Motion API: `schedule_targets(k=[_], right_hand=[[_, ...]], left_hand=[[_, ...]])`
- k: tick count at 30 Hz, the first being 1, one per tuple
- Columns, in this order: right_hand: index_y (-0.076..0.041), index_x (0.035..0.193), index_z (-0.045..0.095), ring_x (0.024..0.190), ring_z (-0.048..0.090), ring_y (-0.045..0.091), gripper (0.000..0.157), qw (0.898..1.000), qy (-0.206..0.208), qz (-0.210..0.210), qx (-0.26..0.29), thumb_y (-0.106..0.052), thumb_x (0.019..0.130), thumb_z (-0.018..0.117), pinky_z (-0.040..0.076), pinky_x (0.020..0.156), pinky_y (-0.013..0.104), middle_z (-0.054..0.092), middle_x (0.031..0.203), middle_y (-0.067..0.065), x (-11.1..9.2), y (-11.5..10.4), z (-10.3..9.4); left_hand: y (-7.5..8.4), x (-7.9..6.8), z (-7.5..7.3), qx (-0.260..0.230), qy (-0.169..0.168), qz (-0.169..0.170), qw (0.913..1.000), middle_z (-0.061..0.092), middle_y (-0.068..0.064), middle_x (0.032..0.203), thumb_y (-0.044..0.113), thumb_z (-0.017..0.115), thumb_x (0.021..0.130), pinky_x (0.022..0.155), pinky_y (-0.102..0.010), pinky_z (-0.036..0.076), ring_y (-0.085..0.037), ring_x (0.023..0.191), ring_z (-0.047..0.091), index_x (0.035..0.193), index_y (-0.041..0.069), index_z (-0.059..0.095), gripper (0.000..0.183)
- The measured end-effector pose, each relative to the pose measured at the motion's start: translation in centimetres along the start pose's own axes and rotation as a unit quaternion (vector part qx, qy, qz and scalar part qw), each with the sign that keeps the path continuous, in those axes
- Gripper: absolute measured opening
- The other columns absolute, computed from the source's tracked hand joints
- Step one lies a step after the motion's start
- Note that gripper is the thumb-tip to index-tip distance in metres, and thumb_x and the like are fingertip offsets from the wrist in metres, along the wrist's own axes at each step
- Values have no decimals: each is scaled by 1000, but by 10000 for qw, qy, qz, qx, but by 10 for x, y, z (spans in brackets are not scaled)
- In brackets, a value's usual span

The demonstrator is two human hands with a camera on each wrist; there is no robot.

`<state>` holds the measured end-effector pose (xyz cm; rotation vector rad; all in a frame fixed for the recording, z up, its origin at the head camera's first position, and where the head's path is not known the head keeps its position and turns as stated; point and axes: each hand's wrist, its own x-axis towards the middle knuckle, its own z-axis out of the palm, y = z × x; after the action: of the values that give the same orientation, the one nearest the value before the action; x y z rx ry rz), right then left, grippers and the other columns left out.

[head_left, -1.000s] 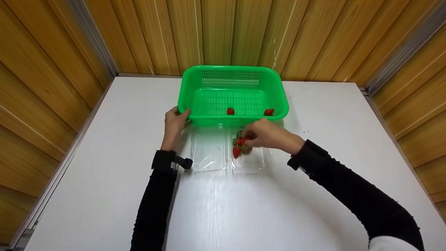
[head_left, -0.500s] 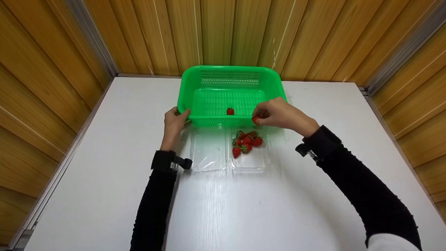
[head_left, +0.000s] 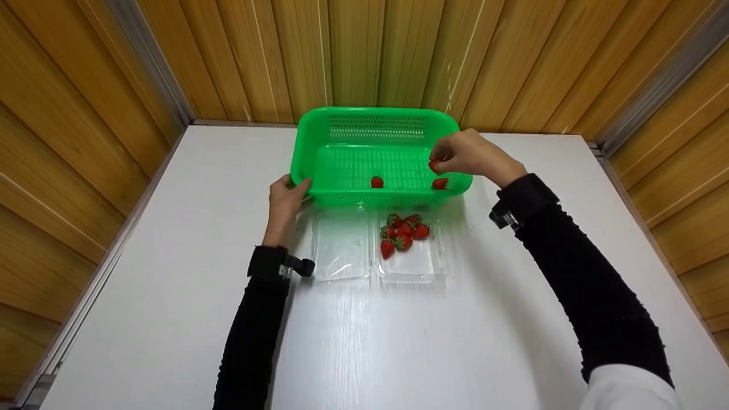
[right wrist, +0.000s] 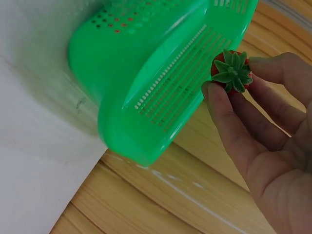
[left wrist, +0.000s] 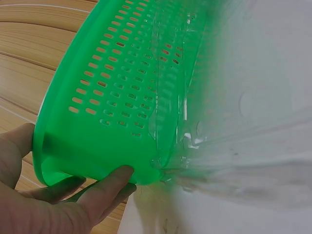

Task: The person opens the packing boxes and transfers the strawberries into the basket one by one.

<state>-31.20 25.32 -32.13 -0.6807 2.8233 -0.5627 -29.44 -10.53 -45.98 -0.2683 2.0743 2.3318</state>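
My left hand (head_left: 285,199) grips the near left corner of the green plastic basket (head_left: 342,192). In the left wrist view, its thumb is at the rim and its fingers lie against the outer wall. Over the basket's right side, my right hand (head_left: 470,152) pinches a strawberry (right wrist: 232,71), green leaves facing the wrist camera. Inside the basket are two more strawberries, one near the middle of the front wall (head_left: 377,181) and one in the front right corner (head_left: 439,183). Several strawberries (head_left: 404,230) sit in the right half of an opened clear plastic box (head_left: 413,267).
The box's left half (head_left: 342,250) lies flat on the white table (head_left: 364,341), its far edge against the basket's front. Wood-patterned panels (head_left: 376,57) stand behind the basket and on both sides.
My right hand has lifted a strawberry from the clear box and carried it up and right, over the near rim to above the basket. The left hand and basket have stayed put.
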Motion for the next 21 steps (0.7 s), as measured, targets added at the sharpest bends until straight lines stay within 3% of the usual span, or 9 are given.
schedule_targets(k=[8,21], right_hand=[[-2,108,76,101,70,31,19,9999,-48,133,-87,-13,95,68,58,89,48,75,108,16,5,11,-1],[0,110,75,101,70,32,19,9999,-74,107,-48,-10,95,69,58,89,49,74,108,17,6,15,1]], left_hand=[[1,-2,0,407,25,65,9991,60,-24,125,17,61,102,96,-42,58,-36,115,63,136,-8,54,43],[2,-1,-1,343,32,14,9994,59,-26,130,17,61,102,99,-43,56,-37,118,62,138,-8,52,45]])
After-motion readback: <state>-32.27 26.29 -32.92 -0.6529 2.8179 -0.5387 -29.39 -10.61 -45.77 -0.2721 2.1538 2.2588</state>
